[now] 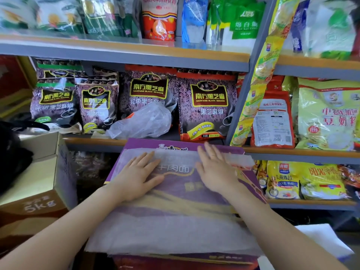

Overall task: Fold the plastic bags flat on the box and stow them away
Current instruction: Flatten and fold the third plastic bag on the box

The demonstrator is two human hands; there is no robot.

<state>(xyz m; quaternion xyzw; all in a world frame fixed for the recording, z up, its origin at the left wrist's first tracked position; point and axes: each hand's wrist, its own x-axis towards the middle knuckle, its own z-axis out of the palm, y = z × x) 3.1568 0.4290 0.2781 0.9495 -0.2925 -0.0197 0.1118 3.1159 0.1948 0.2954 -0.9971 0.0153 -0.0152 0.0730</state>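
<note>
Head view, frame centre: translucent plastic bag spread on purple noodle box; my left hand and right hand, fingers straight, gripping nothing, press it flat, likely smoothing for folding. Crumpled bag on shelf above.

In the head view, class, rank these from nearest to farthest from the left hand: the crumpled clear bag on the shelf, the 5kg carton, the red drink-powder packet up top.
From the left hand:
1. Crumpled clear bag, on the shelf just behind.
2. 5kg carton, lower left.
3. Red drink-powder packet, top shelf.
</note>
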